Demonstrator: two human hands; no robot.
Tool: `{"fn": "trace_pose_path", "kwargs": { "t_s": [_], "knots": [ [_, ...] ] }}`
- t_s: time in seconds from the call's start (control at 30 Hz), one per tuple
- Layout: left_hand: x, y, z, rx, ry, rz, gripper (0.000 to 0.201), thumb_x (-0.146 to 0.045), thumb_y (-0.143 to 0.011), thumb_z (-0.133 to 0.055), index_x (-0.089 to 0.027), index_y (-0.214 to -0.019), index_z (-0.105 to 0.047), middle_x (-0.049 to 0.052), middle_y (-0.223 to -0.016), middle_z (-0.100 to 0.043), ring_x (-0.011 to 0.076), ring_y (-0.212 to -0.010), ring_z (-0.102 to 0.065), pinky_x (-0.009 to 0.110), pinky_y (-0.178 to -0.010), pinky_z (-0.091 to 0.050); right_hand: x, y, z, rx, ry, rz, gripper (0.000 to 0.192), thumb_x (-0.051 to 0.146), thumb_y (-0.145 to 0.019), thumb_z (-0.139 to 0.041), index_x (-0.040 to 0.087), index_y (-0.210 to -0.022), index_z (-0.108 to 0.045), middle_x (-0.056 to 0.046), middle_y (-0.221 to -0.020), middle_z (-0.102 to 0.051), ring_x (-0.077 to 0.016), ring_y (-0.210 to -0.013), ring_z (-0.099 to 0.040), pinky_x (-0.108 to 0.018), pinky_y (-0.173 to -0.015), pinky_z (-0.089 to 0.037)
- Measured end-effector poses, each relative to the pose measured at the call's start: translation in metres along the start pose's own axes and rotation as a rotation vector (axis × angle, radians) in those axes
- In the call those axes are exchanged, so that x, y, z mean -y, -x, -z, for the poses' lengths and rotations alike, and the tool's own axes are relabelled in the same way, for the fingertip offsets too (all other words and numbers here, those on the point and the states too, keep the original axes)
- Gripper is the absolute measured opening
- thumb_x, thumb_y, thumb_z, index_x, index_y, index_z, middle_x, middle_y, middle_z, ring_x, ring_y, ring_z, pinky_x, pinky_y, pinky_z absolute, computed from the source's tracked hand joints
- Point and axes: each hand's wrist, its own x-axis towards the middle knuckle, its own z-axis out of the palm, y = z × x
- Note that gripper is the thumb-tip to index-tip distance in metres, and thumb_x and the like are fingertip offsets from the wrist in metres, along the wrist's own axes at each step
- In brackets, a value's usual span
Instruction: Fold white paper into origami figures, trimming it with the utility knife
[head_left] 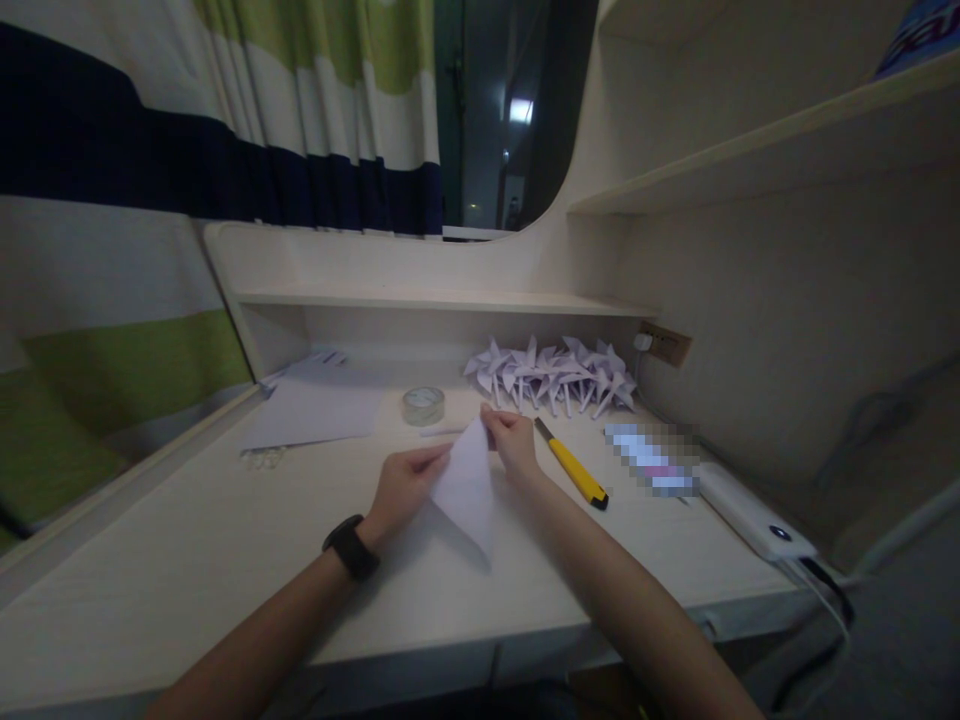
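Around your hands the desk (187, 560) carries a fair spread. At the back, under the low shelf (442, 300), a heap of folded white paper pinwheels (551, 375) lies against the wall. A roll of clear tape (423, 405) sits just left of them, and flat white sheets (315, 410) lie further left near the desk's edge. A yellow utility knife (574, 467) rests just beside your right wrist, angled toward you, and a white power bank (754, 515) with its cable lies well to the right by the corner. Nothing stands between you and the paper.

The folded white paper (469, 485), a triangle with its point toward you, is held just above the middle of the desk. Your left hand (405, 485), a black watch on its wrist, pinches the paper's left edge between thumb and fingers. Your right hand (514, 440) grips the upper corner, fingers curled close; in this dim light the pinch looks tight, though the fingertips are hard to make out.
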Motion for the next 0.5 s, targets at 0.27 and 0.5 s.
{"fn": "trace_pose_path", "kwargs": {
  "t_s": [0.27, 0.5],
  "knots": [
    [0.0091, -0.0049, 0.0060, -0.123, -0.035, 0.018, 0.030, -0.033, -0.080, -0.060, -0.016, -0.101, -0.072, 0.008, -0.102, -0.071, 0.0252, -0.093, -0.068, 0.038, -0.085, -0.052, -0.0101, 0.0041, -0.0078, 0.114, 0.025, -0.131, 0.039, 0.051, -0.054, -0.073, 0.014, -0.052, -0.060, 0.001, -0.045, -0.051, -0.0098, -0.041, -0.044, -0.023, -0.042, -0.036],
    [0.0077, -0.0031, 0.0043, -0.170, -0.055, 0.035, 0.031, -0.033, -0.078, -0.061, -0.015, -0.100, -0.073, 0.008, -0.101, -0.071, 0.0256, -0.093, -0.067, 0.037, -0.085, -0.051, -0.0106, 0.0045, -0.0086, 0.119, -0.038, -0.234, 0.032, 0.042, -0.052, -0.076, 0.013, -0.055, -0.063, 0.001, -0.047, -0.056, -0.0104, -0.041, -0.047, -0.023, -0.042, -0.036]
  ]
}}
